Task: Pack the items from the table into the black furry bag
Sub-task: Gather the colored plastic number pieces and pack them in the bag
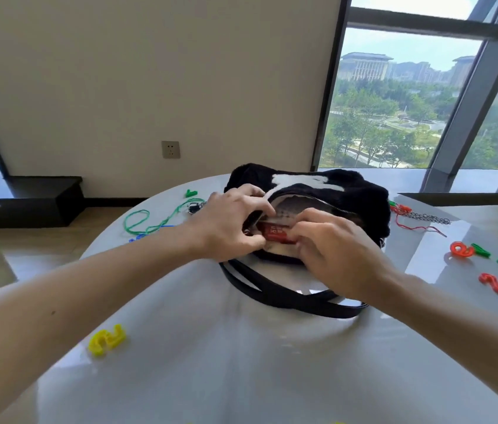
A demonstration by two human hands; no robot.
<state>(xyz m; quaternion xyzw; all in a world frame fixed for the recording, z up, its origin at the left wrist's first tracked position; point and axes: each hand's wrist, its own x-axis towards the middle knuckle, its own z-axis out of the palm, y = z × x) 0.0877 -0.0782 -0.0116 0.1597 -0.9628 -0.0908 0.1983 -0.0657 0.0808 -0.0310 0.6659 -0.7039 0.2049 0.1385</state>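
Observation:
The black furry bag [348, 194] with a white patch lies at the far middle of the round table [241, 362], its zip mouth open toward me. A flat red item [275, 234] sits in that mouth. My left hand [229, 221] grips the near left edge of the opening. My right hand [333, 246] pinches the red item at its right end. A yellow plastic number [107, 339] lies at the near left. Red and green plastic numbers [486, 264] lie at the right.
A green cord [155, 220] with a small padlock [194, 207] lies left of the bag, a metal chain [428, 217] with red string to its right. The bag's black straps [287, 296] loop toward me. A wall and large windows stand behind the table.

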